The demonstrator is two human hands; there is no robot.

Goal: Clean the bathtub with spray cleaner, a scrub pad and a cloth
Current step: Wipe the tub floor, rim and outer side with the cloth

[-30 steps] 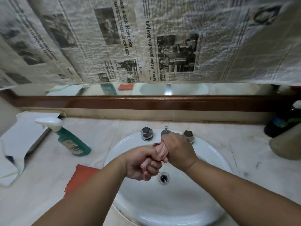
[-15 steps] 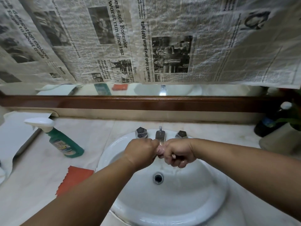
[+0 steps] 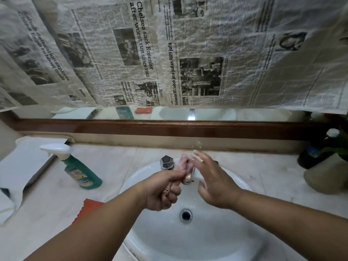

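Over the white basin (image 3: pixel 188 242), my left hand (image 3: pixel 163 191) grips a twisted pale pink cloth (image 3: pixel 183 163), whose upper end sticks up beside the tap. My right hand (image 3: pixel 211 178) is off the cloth, wet, with its fingers spread and straight to the right of it. A few water drops hang in the air above its fingertips. A green spray bottle (image 3: pixel 81 172) with a white trigger stands on the counter to the left. An orange-red scrub pad (image 3: pixel 88 208) lies flat at the basin's left rim.
A chrome tap handle (image 3: pixel 166 162) sits behind the basin, with the spout hidden by the cloth. White cloth or paper (image 3: pixel 24 166) lies at far left. A dark bottle (image 3: pixel 316 153) and a beige pot (image 3: pixel 327 176) stand at right. Newspaper covers the mirror above.
Both hands were wringing the pink cloth together. Now my right hand has let go and opened, flicking water, while my left hand keeps hold of the cloth.
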